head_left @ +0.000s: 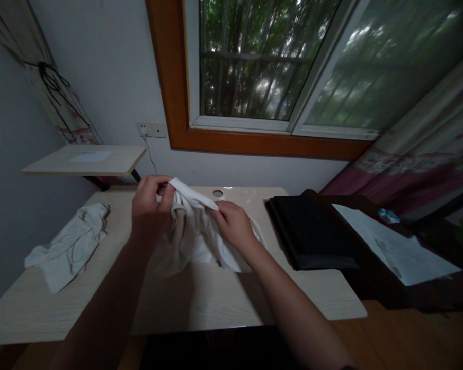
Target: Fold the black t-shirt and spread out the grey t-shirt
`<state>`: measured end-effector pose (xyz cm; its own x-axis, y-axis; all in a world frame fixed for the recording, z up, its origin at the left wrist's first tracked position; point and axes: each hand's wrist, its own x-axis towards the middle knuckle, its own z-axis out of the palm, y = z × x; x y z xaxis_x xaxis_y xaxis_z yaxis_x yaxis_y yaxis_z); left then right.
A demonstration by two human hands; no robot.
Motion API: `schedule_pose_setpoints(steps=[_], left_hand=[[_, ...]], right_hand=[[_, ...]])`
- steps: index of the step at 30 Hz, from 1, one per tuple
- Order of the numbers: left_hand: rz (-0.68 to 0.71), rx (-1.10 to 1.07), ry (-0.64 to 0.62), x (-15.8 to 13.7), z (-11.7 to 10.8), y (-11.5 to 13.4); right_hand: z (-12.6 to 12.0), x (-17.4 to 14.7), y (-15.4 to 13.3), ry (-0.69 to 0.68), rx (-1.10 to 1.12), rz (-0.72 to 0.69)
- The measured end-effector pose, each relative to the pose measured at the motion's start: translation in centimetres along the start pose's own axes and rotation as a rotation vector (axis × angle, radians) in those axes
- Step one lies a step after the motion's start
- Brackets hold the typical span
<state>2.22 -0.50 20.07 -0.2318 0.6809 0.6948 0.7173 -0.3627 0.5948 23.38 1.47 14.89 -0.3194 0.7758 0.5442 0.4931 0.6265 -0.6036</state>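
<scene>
The left hand (152, 205) has its grip closed, thumb against bent fingers, pinching one end of a white cloth's (200, 234) upper edge. The right hand (234, 226) pinches that same edge farther along — its grip, too, pressed together on the fabric — so a narrow band runs slanting between them. The rest of the cloth droops in loose folds over the middle of the desk (216, 306). A crumpled cloth (73, 241) lies to the left; a black folder (312, 231) lies to the right.

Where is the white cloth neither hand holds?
In the head view, the loose cloth lies on the left of the table, in front of the raised shelf.
</scene>
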Motion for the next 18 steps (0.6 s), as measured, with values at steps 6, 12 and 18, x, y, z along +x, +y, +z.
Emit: schedule_pose_setpoints(steps=[6,12,18], left_hand=[[-0.050,-0.132,-0.103,-0.6,-0.7,-2.5],[0.075,-0.208,-0.411,-2.8,-0.6,-1.0],[-0.013,-0.314,-0.520,-5.3,1.7,0.0]], right_hand=[[-2.6,3.8,-1.2,0.308,0.268,0.082],[-2.8,5.9,-2.8,0.288,0.174,0.009],[-2.1,6.5,-4.5,0.247,0.381,0.089]])
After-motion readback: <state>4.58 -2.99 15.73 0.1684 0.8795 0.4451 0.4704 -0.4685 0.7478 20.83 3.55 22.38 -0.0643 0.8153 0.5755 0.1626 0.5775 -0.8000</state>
